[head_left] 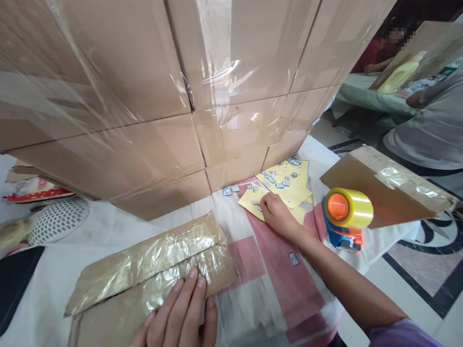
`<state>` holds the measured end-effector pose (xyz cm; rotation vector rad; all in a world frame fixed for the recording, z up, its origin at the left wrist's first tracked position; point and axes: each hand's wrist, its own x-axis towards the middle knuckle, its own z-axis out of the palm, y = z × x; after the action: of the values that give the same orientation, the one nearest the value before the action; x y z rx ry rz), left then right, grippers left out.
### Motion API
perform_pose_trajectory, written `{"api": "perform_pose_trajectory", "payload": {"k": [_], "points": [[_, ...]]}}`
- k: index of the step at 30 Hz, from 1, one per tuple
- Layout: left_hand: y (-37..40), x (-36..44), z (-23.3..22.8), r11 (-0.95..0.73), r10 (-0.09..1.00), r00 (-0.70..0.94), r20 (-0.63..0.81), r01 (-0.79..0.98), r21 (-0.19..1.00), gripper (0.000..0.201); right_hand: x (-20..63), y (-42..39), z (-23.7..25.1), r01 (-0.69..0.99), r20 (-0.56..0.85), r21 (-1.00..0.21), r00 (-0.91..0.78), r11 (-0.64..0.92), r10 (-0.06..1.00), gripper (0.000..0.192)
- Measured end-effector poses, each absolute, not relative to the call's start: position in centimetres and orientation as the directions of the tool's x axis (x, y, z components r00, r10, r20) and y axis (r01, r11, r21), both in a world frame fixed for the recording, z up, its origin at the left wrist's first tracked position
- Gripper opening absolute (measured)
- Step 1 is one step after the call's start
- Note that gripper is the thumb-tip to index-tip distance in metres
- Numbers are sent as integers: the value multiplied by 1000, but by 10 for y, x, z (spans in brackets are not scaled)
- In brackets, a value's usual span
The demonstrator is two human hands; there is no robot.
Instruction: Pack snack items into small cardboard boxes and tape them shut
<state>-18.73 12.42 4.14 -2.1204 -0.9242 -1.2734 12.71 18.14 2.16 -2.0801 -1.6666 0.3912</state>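
Left hand (184, 308) palm down, fingers stretched away from the body and nearly side by side, thumb at its right; fingertips rest on taped cardboard (173, 250), laid flat over it, not wrapped round. Cardboard lies toward the near side of the cloth-covered table (108, 238); long axis slants from near left to far right, tape seam along it, short end facing the table's right edge.

Right arm reaches in from the near right corner, purple sleeve (401, 332) at its base. Right hand (277, 212) fist-like, fingers curled together over yellow sheets (292, 185); can't tell if anything is pinched. Sheets sit toward the table's right edge, by the foot of the big taped carton (235, 115); far one's long axis slants away, scalloped end rightward. Loose sticker (293, 259) nearer. Tape dispenser (345, 217) by right edge.
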Motion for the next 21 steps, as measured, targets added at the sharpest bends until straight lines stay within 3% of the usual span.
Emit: {"api": "perform_pose_trajectory", "payload": {"k": [15, 21], "points": [[118, -188, 39, -630, 321, 345, 882, 773, -73, 30, 134, 173, 31, 795, 11, -562, 284, -229, 959, 13], [121, -190, 27, -606, 299, 329, 896, 791, -88, 36, 129, 168, 30, 811, -12, -560, 197, -170, 980, 11]]}}
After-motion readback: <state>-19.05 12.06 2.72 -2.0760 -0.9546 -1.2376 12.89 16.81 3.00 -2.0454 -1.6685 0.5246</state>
